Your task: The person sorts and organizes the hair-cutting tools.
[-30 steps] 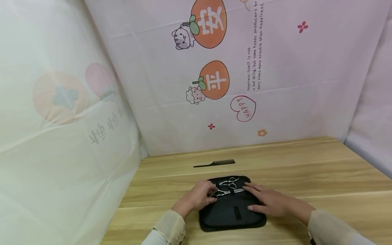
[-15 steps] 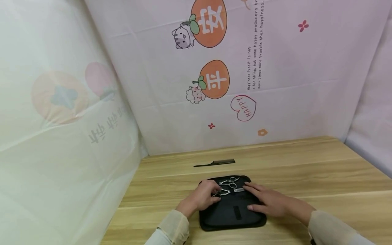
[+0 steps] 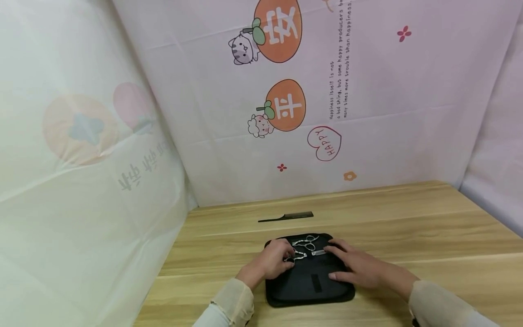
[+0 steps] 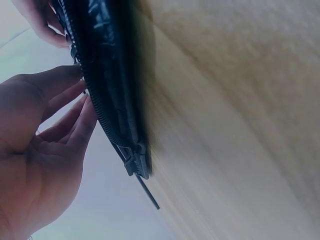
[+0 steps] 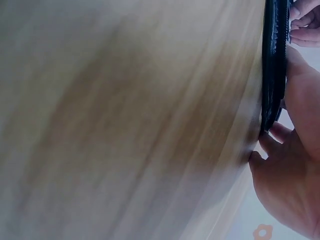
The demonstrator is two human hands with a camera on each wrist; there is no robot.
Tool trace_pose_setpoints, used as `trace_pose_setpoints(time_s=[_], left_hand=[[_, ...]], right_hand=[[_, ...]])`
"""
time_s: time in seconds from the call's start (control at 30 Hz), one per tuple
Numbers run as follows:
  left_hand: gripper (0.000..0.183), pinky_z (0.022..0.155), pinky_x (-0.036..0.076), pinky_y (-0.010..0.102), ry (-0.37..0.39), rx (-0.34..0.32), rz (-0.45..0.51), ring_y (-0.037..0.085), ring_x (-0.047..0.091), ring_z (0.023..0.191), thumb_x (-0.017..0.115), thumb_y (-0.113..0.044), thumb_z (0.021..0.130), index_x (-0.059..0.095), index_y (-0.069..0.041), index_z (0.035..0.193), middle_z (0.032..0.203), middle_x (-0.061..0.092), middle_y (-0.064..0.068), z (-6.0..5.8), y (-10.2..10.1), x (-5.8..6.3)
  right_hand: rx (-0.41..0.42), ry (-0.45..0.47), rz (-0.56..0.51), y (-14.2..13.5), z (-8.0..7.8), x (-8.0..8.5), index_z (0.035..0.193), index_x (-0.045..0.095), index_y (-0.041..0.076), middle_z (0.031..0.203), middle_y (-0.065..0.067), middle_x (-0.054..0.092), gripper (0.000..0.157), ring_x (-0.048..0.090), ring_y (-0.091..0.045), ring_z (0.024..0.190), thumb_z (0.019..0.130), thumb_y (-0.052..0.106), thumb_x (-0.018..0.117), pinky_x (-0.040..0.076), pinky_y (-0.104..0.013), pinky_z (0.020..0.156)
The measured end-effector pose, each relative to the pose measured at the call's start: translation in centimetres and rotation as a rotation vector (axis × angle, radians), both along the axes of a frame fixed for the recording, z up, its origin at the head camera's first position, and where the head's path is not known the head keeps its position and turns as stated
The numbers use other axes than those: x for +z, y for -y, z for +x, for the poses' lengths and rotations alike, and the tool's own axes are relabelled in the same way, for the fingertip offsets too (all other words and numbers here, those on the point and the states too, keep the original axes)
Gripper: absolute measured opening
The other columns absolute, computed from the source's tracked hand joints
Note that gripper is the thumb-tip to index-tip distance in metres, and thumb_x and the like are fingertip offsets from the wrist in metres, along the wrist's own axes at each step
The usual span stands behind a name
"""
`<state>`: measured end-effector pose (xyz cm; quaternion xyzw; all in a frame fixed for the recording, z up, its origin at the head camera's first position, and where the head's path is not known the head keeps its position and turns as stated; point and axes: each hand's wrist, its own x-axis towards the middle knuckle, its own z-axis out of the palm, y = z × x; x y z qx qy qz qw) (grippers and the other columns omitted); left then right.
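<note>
A black zip case [image 3: 290, 288] lies flat on the table, its inner side facing up. My left hand [image 3: 274, 260] bends over its left part, fingers and thumb pinching the handles of silver scissors [image 3: 301, 255]; the finger rings are partly hidden. To the right of a small dark strap shows a silver blade [image 3: 318, 252], apparently of the same scissors. A second pair of scissors [image 3: 306, 243] lies farther back in the case. My right hand [image 3: 361, 268] rests along the case's right edge, fingers spread and fairly straight, its thumb [image 3: 337, 276] on the inner face.
Behind the case a black tail comb [image 3: 292, 216] lies on the wooden table [image 3: 400, 218]. Printed white cloth [image 3: 229, 168] hangs along the back and sides. In the left wrist view, the case's zipper edge [image 4: 92, 95] runs beside the fingers.
My left hand has shifted slightly right with the scissors handles, and less of the blade shows past the strap. The right hand's fingers have spread toward the case's far right corner.
</note>
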<state>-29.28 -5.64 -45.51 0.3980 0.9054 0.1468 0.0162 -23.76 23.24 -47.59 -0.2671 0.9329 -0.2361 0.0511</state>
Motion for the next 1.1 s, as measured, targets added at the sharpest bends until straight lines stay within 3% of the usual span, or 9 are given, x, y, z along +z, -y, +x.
trace_pose_setpoints(time_s=[0.53,0.8,1.0,1.1], left_hand=[[0.015,0.081,0.050,0.018,0.011,0.040,-0.028,0.007,0.060,0.090,0.076,-0.017,0.093,0.078,-0.011,0.106,0.103,0.066,-0.003,-0.1,1.1,-0.1],[0.018,0.081,0.050,0.018,0.051,0.036,-0.016,0.006,0.060,0.091,0.078,-0.018,0.092,0.077,-0.010,0.109,0.104,0.066,-0.001,-0.6,1.9,0.2],[0.020,0.082,0.052,0.020,0.044,0.023,0.048,0.011,0.066,0.094,0.074,-0.017,0.094,0.075,-0.007,0.111,0.106,0.070,0.004,-2.5,1.1,0.8],[0.028,0.086,0.053,0.027,0.045,0.077,0.083,0.018,0.066,0.098,0.072,-0.017,0.096,0.071,-0.004,0.121,0.115,0.067,0.009,-4.0,1.5,0.6]], right_hand=[[-0.027,0.084,-0.051,1.0,-1.0,0.0,0.155,0.041,0.010,0.162,-0.022,0.028,0.083,0.039,-0.047,0.141,0.094,0.060,0.066,0.039,-0.066,0.106],[0.009,0.067,-0.045,1.4,-1.3,-0.2,0.153,0.044,0.008,0.162,-0.023,0.029,0.082,0.038,-0.048,0.142,0.094,0.061,0.064,0.038,-0.066,0.107],[0.011,0.010,-0.042,0.4,-0.5,0.1,0.152,0.045,0.003,0.160,-0.026,0.032,0.081,0.042,-0.049,0.139,0.095,0.059,0.064,0.040,-0.066,0.104],[0.017,-0.011,-0.035,0.3,-0.2,0.1,0.151,0.045,0.003,0.159,-0.027,0.033,0.081,0.042,-0.049,0.139,0.096,0.058,0.064,0.041,-0.067,0.103]])
